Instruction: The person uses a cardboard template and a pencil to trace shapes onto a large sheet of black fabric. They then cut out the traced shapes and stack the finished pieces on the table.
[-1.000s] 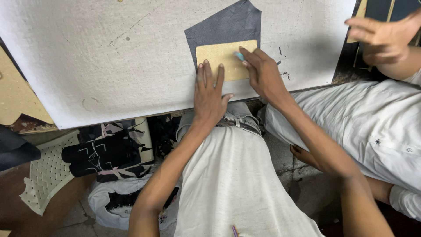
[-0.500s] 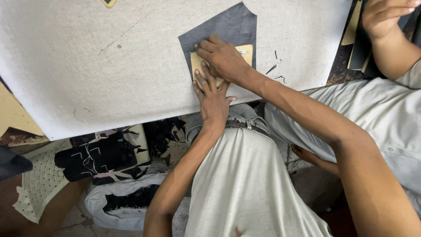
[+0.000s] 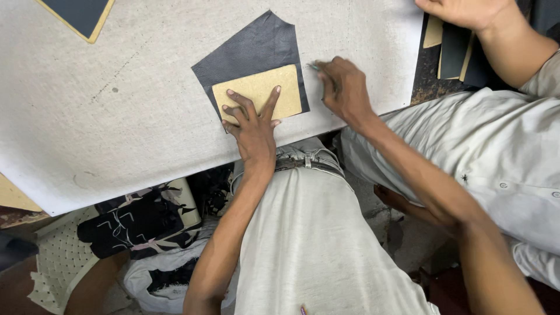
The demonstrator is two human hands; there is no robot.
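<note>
Your left hand (image 3: 252, 125) lies flat with fingers spread on the tan card (image 3: 258, 93), pinning it to the dark leather piece (image 3: 252, 53) near the table's (image 3: 116, 116) near edge. Your right hand (image 3: 344, 87), just right of the card, pinches a small pale marker (image 3: 314, 67) in closed fingers. In my judgement, easing that pressure would let the card slide and skew the outline; a co-worker's hand (image 3: 464, 10) works far right.

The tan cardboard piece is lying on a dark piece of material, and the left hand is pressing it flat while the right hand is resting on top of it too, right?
Not quite. In the head view only the left hand presses the tan cardboard piece flat on the dark piece of material. The right hand is off to its right side, on the pale work surface.
</note>
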